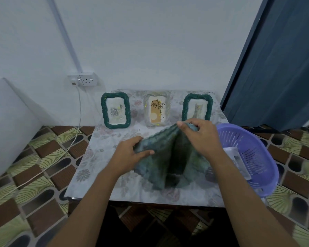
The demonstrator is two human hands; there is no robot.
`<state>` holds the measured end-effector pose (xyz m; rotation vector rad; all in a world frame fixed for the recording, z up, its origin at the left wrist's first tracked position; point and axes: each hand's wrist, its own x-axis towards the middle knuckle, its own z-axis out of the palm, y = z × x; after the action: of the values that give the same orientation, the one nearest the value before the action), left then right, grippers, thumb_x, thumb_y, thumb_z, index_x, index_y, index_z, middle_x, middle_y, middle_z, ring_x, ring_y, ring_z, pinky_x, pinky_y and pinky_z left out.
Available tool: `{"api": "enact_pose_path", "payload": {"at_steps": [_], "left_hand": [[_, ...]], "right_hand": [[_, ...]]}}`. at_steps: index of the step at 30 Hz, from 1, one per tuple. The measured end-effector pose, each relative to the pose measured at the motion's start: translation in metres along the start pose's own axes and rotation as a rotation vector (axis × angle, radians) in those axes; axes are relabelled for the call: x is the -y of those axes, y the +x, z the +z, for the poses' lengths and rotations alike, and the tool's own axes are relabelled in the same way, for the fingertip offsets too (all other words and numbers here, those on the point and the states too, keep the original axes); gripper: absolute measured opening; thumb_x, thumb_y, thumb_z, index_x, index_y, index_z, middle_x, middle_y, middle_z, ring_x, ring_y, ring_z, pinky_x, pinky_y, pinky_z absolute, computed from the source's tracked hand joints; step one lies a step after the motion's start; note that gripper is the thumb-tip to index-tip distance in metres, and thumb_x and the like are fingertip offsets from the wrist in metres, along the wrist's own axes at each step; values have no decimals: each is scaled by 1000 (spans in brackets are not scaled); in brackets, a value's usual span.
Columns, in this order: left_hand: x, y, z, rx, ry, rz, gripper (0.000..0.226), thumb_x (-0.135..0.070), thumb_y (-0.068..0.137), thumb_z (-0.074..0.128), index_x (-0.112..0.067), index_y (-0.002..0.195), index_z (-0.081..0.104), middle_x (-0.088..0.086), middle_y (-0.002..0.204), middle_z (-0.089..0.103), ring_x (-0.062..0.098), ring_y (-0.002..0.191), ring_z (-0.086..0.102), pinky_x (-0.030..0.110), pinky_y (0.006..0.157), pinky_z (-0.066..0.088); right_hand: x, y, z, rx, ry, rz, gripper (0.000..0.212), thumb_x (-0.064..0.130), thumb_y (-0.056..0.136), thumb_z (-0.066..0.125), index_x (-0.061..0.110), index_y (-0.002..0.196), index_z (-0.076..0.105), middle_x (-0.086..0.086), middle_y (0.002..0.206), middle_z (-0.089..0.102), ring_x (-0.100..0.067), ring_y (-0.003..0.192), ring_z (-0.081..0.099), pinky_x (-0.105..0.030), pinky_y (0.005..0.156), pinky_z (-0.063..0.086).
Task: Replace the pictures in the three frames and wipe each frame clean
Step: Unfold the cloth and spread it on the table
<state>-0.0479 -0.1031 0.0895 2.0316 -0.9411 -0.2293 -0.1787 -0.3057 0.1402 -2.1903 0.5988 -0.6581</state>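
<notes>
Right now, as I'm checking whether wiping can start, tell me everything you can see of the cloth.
The cloth is blue-green with a soft, towel-like nap, and looks slightly blurred. It stands raised like a tent, with a deep fold down its middle. The right hand pinches its top edge high up, and the left hand grips its left edge lower down. Its bottom hem rests on the floral cover of the table, toward the near side.

Dim cool light, soft blur, fisheye edges
</notes>
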Motion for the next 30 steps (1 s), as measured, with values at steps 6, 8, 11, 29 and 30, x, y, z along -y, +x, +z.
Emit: {"api": "enact_pose_path", "payload": {"at_steps": [6,8,11,29,30], "left_hand": [[9,-3,-9,-204,-43,-47,17,-23,101,53,-23,87,62,1,71,59,8,63,55,18,54,42],[7,-4,-7,-258,-67,-63,16,-17,103,46,-21,98,61,0,77,62,8,67,56,16,57,42],[8,-3,-4,-387,-88,-82,18,-10,99,50,-24,100,62,0,88,62,5,71,56,23,65,47],[25,61,3,-644,-536,-385,16,-2,97,54,-13,95,66,16,105,67,19,78,72,29,66,61],[25,69,2,-640,-545,-375,16,-2,97,54,-12,97,67,16,109,66,18,85,70,28,69,61]], "right_hand": [[3,2,-20,384,-365,7,51,57,82,71,22,118,68,0,120,64,-25,114,59,-28,83,40],[4,1,-20,495,-429,21,48,35,87,75,16,128,62,-4,124,60,-27,119,55,-30,89,41],[-4,0,-16,474,-461,7,33,4,83,62,12,115,66,-7,104,57,-32,105,57,-32,76,43],[-49,34,17,-48,-116,227,38,-3,84,54,18,107,75,-3,107,74,-17,91,64,-20,66,45],[-47,40,19,-76,-86,228,38,-4,85,53,17,108,74,-4,110,73,-19,98,65,-22,74,48]]}}
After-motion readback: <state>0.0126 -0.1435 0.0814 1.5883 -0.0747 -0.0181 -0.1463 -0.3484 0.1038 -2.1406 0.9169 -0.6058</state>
